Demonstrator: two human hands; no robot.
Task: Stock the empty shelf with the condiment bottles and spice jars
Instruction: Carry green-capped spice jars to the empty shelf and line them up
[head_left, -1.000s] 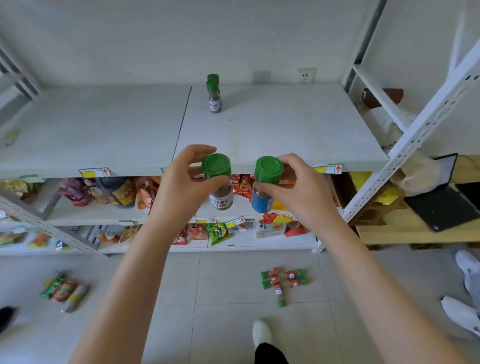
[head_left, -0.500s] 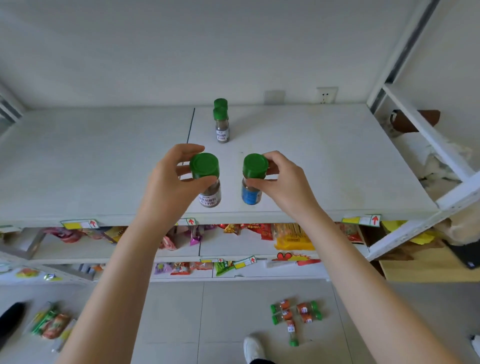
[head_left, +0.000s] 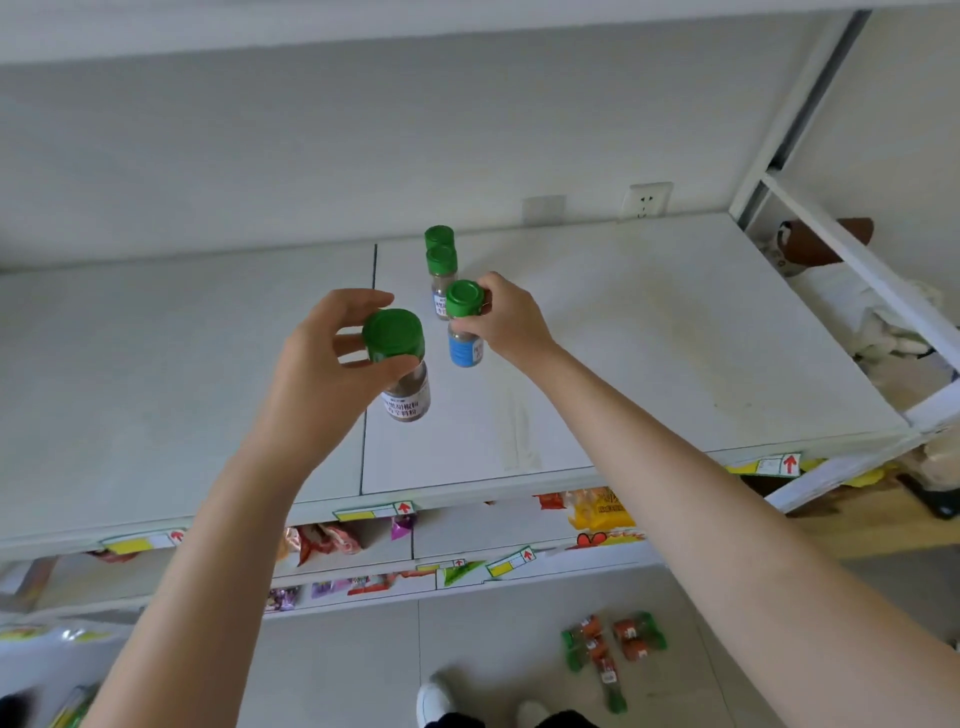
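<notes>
My left hand (head_left: 322, 374) grips the green cap of a brown-filled spice jar (head_left: 406, 397) and holds it above the white shelf (head_left: 649, 338), near the panel seam. My right hand (head_left: 506, 319) holds a blue-labelled spice jar (head_left: 464, 349) by its green cap, further back over the shelf. Just behind it two green-capped spice jars (head_left: 441, 270) stand one behind the other near the back of the shelf. Whether the blue-labelled jar touches the shelf I cannot tell.
Several green-capped bottles (head_left: 608, 649) lie on the tiled floor below. Lower shelves hold snack packets (head_left: 597, 512). A white upright post (head_left: 795, 104) and crossbars bound the shelf on the right. A wall socket (head_left: 645, 200) sits behind. More packets (head_left: 67, 706) lie at the floor's left.
Both hands have carried their jars forward from the shelf's front edge. The right hand went deeper, up to the two standing jars; the left stayed nearer the front.
</notes>
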